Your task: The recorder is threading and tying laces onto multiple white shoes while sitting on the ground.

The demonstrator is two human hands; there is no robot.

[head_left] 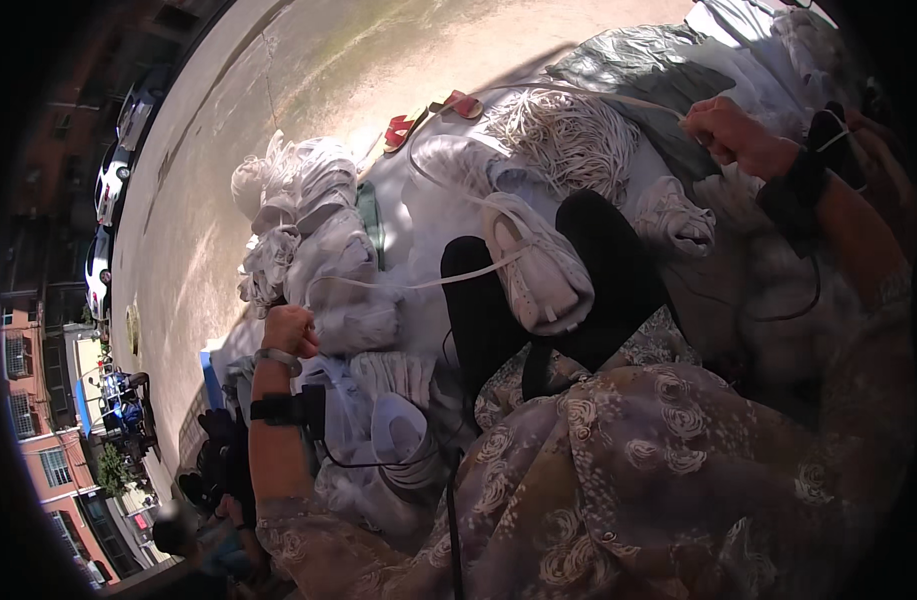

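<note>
A white lace-up shoe (540, 285) rests between my knees, sole end toward me. One pale shoelace (433, 282) stretches left from it toward my left hand (292, 332), whose fingers are closed round its end. Far to the right, my raised right hand (735, 137) pinches the other stretch of lace. That stretch loops up from the shoe and runs across to my fingers. Both hands are wide apart and well clear of the shoe itself.
Beyond my knees lies a heap of loose white laces (568, 140). White shoes (323, 235) are piled at the left, and another shoe (675, 218) sits right of my knee. Red-strapped sandals (398, 132) and a grey-green sheet (633, 75) are farther off. Another person (233, 540) is at lower left.
</note>
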